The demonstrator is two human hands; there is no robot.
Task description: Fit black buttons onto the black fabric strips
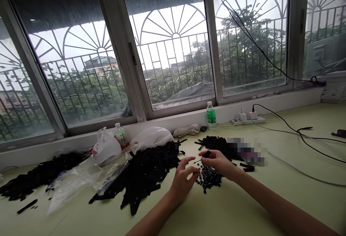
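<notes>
Between the thumb and fingers of my right hand [218,163] is a short black fabric strip [207,154], its dark end sticking up. Close by on the left, my left hand [183,178] has its fingers curved and apart, with the fingertips at the edge of a pile of small round black buttons [210,178]. Whether a tiny piece touches those fingertips is too small to tell. A large heap of black strips [151,167] lies left of my left hand. Behind my right hand is a smaller heap of black strips [216,143].
Farther left lie another black heap [40,174], a clear plastic sheet [78,182] and a white bag [106,147]. Two bottles, one with a green label [211,117], stand by the window wall. A power strip [248,119] and loose cables [286,122] are at right on the yellow-green table [297,196].
</notes>
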